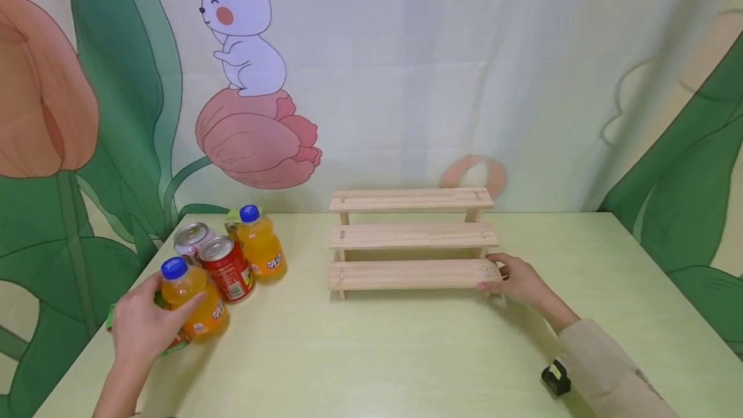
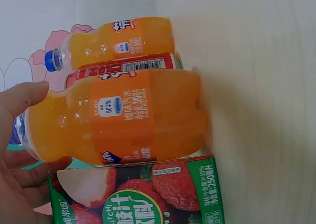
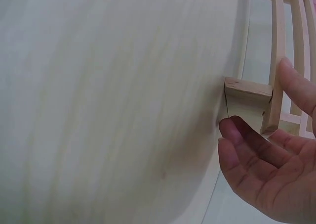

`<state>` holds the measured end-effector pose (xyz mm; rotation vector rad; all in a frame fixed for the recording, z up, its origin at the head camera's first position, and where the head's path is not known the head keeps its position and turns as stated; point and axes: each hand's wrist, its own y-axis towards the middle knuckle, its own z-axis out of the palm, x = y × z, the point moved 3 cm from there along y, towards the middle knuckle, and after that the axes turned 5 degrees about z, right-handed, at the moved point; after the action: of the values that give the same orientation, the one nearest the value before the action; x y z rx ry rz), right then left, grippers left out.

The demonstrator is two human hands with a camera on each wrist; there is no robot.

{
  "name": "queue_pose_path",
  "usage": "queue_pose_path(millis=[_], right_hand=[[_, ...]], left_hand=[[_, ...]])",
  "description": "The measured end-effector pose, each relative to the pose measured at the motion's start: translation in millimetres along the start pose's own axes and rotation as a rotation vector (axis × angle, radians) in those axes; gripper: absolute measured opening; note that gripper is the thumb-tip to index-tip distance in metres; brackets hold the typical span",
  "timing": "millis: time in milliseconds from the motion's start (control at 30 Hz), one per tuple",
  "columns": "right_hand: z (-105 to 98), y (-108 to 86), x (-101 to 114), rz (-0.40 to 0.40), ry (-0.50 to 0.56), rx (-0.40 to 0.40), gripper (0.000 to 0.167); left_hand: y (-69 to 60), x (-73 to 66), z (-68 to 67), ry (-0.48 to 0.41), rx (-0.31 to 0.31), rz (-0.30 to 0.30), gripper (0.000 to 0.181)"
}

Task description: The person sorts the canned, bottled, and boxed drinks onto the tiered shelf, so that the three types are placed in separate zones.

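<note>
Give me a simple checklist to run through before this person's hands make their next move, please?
1. Left hand around the front orange bottle: ok, thumb and fingers on opposite sides near its top.
2. Grip firm enough to lift: cannot tell, pressure doesn't show.
3. Blue cap in place: ok, it sits on that bottle.
4. Room around the bottle: not ok, the red can and carton are close beside it.
5. Right hand on the wooden rack: ok, at the lowest shelf's right end.
6. Right sleeve off the small black object: cannot tell, they look very close.
</note>
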<state>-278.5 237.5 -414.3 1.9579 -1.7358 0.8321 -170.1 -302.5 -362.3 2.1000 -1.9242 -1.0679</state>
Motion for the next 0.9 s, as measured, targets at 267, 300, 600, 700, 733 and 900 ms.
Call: queue_pose_path(millis=[267, 300, 600, 700, 733, 900], right_hand=[[-0.8, -1.5, 2.6, -0.013, -0.005, 0.006, 0.067], [-0.9, -1.5, 2.7, -0.016, -0.002, 0.007, 0.067], [-1.6, 0.0, 1.0, -0.020, -0.002, 0.000, 0.065], [-1.0, 0.1, 0.6, -0.013, 0.000, 0.002, 0.065], [-0.8, 0.1, 0.4, -0.011, -0.001, 0.002, 0.065], [0.4, 0.7, -0.5, -0.009, -0.004, 0.003, 0.066]], left_hand=[[0.7, -7.3, -0.6, -0.019, 0.046, 0.009, 0.060], [1.2, -9.1, -0.8, -0.023, 0.041, 0.013, 0.058], [3.8, -23.8, -6.5, -0.070, -0.040, 0.025, 0.052], [4.6, -26.8, -7.7, -0.117, -0.028, 0.000, 0.056], [5.0, -27.8, -8.0, -0.134, -0.024, -0.007, 0.056], [6.2, -34.3, -10.3, -0.191, -0.052, -0.005, 0.055]])
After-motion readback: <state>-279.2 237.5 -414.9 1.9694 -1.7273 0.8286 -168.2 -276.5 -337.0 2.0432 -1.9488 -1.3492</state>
